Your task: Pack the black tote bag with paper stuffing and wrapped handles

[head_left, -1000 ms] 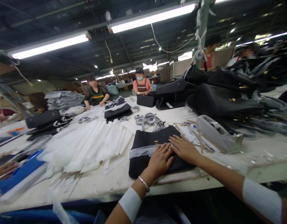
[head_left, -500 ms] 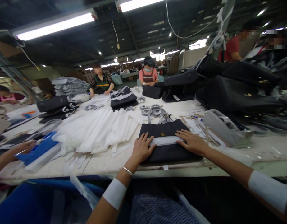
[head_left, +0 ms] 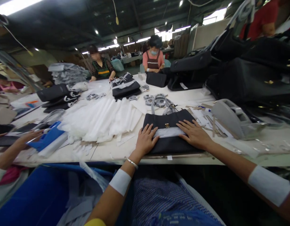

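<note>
A black handbag (head_left: 173, 147) with a small gold clasp lies flat on the white table in front of me. Across its front runs a pale wrapping strip (head_left: 167, 132), just below the clasp. My left hand (head_left: 147, 138) rests on the bag's left side with fingers spread, its fingertips near the strip's left end. On the right side, my right hand (head_left: 195, 134) lies with its fingers spread, thumb touching the strip. The wrapped handle (head_left: 160, 101) stands up behind the bag's top edge.
White tissue sheets (head_left: 104, 121) are heaped to the left, beside a blue tape dispenser (head_left: 47, 136). A grey tape dispenser (head_left: 229, 116) stands to the right. Black bags (head_left: 250, 78) are piled at the back right. Below the edge sits a blue bin (head_left: 29, 194). Co-workers stand across the table.
My view has tipped downward, so the table appears higher and more of the blue bin shows. Both my hands stay spread on the handbag. A neighbour's hand at the left has shifted slightly.
</note>
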